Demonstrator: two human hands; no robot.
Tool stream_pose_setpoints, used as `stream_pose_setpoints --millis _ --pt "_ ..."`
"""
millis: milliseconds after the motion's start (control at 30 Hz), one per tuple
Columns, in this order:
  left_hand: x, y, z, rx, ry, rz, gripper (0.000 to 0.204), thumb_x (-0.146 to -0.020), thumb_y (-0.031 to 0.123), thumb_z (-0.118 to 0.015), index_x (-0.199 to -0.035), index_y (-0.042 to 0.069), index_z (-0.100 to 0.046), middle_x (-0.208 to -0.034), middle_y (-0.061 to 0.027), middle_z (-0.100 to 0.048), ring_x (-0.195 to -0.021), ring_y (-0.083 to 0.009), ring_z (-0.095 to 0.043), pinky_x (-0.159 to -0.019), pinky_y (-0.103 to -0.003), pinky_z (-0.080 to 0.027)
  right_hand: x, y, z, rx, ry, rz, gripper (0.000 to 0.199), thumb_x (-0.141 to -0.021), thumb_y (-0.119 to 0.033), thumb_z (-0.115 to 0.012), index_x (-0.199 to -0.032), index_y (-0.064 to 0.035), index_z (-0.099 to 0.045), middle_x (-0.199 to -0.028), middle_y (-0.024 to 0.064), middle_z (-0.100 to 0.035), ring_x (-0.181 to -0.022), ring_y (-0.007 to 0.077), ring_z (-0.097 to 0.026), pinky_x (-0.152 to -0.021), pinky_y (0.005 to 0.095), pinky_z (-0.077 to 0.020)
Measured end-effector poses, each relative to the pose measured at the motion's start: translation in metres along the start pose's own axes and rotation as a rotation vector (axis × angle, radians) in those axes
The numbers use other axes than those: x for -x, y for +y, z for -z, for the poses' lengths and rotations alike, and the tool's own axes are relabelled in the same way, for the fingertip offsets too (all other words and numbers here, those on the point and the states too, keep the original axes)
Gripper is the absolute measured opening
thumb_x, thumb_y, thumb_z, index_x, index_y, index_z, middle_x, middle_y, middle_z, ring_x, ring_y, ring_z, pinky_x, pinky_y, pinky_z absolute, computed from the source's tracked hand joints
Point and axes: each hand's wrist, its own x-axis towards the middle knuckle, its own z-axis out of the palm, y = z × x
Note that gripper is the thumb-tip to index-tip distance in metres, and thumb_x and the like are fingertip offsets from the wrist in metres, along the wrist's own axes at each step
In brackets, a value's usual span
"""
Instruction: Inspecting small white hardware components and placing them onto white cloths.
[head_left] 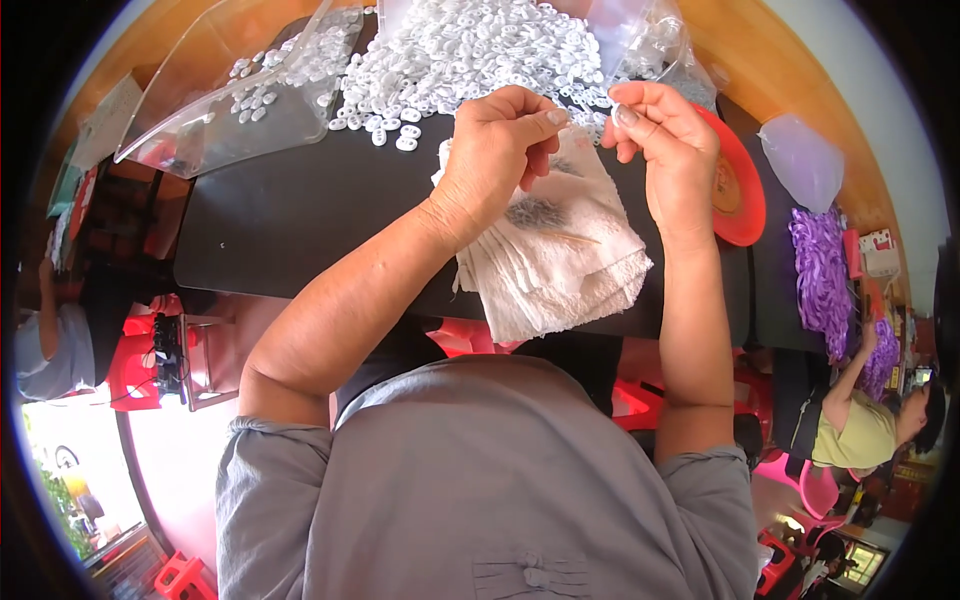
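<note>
Pinching left hand (497, 138) fingertips together (contents unclear); clamping small pale piece (616, 106) in right hand (676, 146); holding both near cloth (560, 285), before far white pile (480, 58).

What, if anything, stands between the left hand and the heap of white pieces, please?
Nothing visible stands between the left hand and the heap of white pieces; the cloth lies below the hand.

Lighting was bright overall. Daylight at the lower-left opening (80, 480) was blown out to white. Glare streaked the clear tray (275, 135) — the white pieces (480, 60) ran pale. Fisheye distortion bent the outer edges — a black vignette ringed the view.
</note>
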Motion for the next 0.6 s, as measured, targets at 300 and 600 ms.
stream_pose_setpoints --millis 300,600 --pt "0.003 0.001 0.0 -0.052 0.013 -0.062 0.016 -0.09 0.013 -0.063 -0.087 -0.003 -0.06 -0.067 -0.0046 -0.057 -0.051 -0.0101 -0.05 -0.044 -0.023 -0.037 -0.001 -0.006 0.009 0.046 -0.171 -0.049 0.02 -0.087 -0.004 -0.058 -0.104 0.0043 -0.063 -0.08 0.0036 -0.063 -0.07 0.0079 -0.056 -0.06 0.0198 -0.0391" --pt "-0.011 -0.001 0.011 0.148 0.201 0.035 0.013 -0.087 0.01 -0.063 -0.088 -0.003 -0.062 -0.068 -0.0072 -0.058 -0.049 -0.0145 -0.05 -0.043 -0.027 -0.037 0.009 0.0 0.0 0.694 -0.625 -0.06 0.015 -0.075 0.001 -0.061 -0.09 0.0024 -0.06 -0.055 0.0012 -0.043 -0.052 0.0071 -0.038 -0.051 0.0259 -0.0332"
